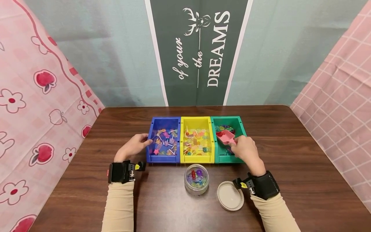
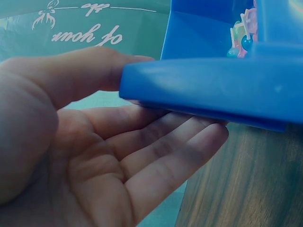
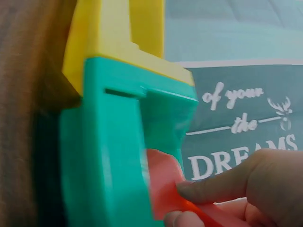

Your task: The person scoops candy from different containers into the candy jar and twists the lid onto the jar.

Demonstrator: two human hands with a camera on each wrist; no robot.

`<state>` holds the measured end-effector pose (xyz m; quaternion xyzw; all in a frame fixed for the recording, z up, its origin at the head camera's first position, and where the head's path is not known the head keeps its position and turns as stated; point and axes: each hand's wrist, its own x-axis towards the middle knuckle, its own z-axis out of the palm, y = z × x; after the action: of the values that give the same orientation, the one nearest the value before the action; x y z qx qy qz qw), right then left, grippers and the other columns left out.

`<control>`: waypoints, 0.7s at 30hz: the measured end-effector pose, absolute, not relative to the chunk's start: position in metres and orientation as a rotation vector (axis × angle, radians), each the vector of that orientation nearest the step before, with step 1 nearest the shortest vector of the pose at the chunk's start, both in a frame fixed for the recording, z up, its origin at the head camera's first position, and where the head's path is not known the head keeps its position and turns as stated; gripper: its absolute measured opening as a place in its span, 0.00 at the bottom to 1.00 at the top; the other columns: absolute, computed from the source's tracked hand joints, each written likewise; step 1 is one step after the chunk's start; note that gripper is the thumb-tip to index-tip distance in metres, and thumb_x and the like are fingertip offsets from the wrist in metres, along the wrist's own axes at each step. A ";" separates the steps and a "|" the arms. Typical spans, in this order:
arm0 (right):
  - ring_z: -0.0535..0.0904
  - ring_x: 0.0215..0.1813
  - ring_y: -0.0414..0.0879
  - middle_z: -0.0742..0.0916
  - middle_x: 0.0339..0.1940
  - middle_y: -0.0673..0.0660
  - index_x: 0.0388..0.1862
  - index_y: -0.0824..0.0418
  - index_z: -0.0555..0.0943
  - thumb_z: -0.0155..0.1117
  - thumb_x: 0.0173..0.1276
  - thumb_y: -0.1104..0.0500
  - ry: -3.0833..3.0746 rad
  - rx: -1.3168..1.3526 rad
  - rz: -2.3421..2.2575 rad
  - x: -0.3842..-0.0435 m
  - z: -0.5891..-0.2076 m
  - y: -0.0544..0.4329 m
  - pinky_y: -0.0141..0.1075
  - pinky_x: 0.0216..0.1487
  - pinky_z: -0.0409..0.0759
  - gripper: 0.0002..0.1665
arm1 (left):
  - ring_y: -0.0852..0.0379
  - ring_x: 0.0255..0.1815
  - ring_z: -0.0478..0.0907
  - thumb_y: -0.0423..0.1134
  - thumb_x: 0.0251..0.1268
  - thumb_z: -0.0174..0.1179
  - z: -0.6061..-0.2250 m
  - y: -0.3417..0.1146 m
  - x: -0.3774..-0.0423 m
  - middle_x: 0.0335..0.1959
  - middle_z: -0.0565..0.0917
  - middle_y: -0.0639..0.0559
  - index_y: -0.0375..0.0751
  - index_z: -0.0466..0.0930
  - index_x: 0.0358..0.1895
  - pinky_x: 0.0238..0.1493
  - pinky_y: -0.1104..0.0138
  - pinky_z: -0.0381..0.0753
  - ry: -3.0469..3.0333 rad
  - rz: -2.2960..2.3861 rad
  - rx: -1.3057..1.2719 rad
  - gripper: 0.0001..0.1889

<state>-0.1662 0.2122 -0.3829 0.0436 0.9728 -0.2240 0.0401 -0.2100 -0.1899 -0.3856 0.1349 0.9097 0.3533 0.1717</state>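
My left hand (image 1: pixel 134 145) grips the outer left wall of the blue bin (image 2: pixel 203 87), thumb over the rim and fingers along the outside. Candy-like charms and small lollipop pieces (image 1: pixel 166 141) lie in that bin. Inside the green bin (image 1: pixel 229 121), my right hand (image 1: pixel 245 149) pinches the handle of a pink scoop (image 1: pixel 226 137). The scoop carries something red, and clear coloured beads (image 1: pixel 224 128) lie behind it. A clear jar (image 1: pixel 196 190) with several coloured beads stands uncovered in front of the bins. In the right wrist view, the bin's front wall partly hides the scoop (image 3: pixel 164 184).
The yellow bin (image 1: pixel 195 122), with more small lollipop pieces, is joined between the blue and green bins. A pale round lid (image 1: pixel 230 196) lies right of the jar, close to my right wrist's camera. A curtain (image 1: pixel 130 64) hangs behind the wooden table (image 1: pixel 168 206).
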 end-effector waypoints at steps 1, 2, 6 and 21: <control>0.74 0.16 0.44 0.82 0.13 0.58 0.44 0.72 0.83 0.59 0.69 0.54 2.986 0.140 -0.689 -0.167 -0.384 0.211 0.32 0.20 0.67 0.20 | 0.52 0.42 0.75 0.37 0.75 0.46 -0.386 -0.190 -0.210 0.48 0.82 0.33 0.24 0.69 0.62 0.49 0.62 0.76 2.580 1.004 0.384 0.21; 0.74 0.17 0.44 0.82 0.13 0.57 0.41 0.71 0.84 0.59 0.69 0.54 2.993 0.145 -0.686 -0.167 -0.386 0.210 0.31 0.19 0.66 0.19 | 0.52 0.42 0.75 0.37 0.75 0.46 -0.385 -0.190 -0.210 0.48 0.82 0.33 0.24 0.69 0.62 0.49 0.62 0.76 2.579 1.004 0.384 0.21; 0.72 0.17 0.45 0.79 0.11 0.56 0.30 0.69 0.84 0.60 0.69 0.54 3.021 0.183 -0.684 -0.169 -0.391 0.208 0.32 0.19 0.65 0.18 | 0.52 0.42 0.75 0.38 0.75 0.46 -0.386 -0.189 -0.211 0.48 0.82 0.33 0.24 0.69 0.63 0.50 0.61 0.76 2.577 1.002 0.382 0.21; 0.64 0.18 0.47 0.62 0.11 0.50 0.12 0.65 0.72 0.61 0.67 0.57 3.098 0.154 -0.692 -0.171 -0.401 0.201 0.32 0.20 0.58 0.24 | 0.49 0.47 0.77 0.38 0.76 0.46 -0.387 -0.190 -0.210 0.53 0.81 0.32 0.24 0.67 0.64 0.59 0.50 0.77 2.570 1.013 0.364 0.23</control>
<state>-0.1712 0.2013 -0.4006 0.0485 0.9746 -0.2177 -0.0184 -0.2105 -0.1901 -0.3874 0.1286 0.9079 0.3578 0.1766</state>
